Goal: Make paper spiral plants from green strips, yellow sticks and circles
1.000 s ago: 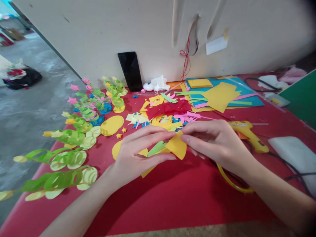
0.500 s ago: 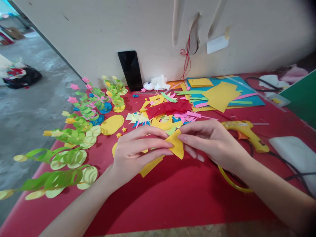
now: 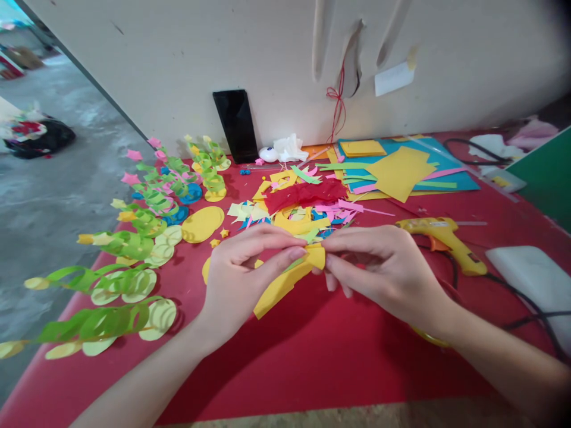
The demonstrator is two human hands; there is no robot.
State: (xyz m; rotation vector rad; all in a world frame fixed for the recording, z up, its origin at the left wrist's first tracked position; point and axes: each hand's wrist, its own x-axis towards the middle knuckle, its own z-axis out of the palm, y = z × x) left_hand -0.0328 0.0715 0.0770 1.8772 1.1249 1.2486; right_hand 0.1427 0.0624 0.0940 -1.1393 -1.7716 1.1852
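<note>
Between my fingertips is a small piece of yellow paper (image 3: 316,257), curled over into a rounded shape. My left hand (image 3: 252,276) pinches its left end between thumb and fingers. On the opposite side my right hand (image 3: 379,273) grips the paper's right edge, its lower fingers curled underneath. Below the hands a flat yellow paper strip (image 3: 274,294) lies on the red table, partly covered by my left hand. Just beyond the fingers is a pile of yellow, pink, green and blue paper scraps (image 3: 294,223).
Green paper spirals on round bases (image 3: 118,285) line the left side, near yellow paper discs (image 3: 203,224). A yellow glue gun (image 3: 446,238) with its cord lies right. Behind stand a black phone (image 3: 236,126) and stacked coloured sheets (image 3: 455,175); red tissue (image 3: 307,195) tops the scraps.
The yellow paper went from a flat, pointed piece to a curled-over one. My left thumb has come up onto it, and my right fingers have shifted around its edge.
</note>
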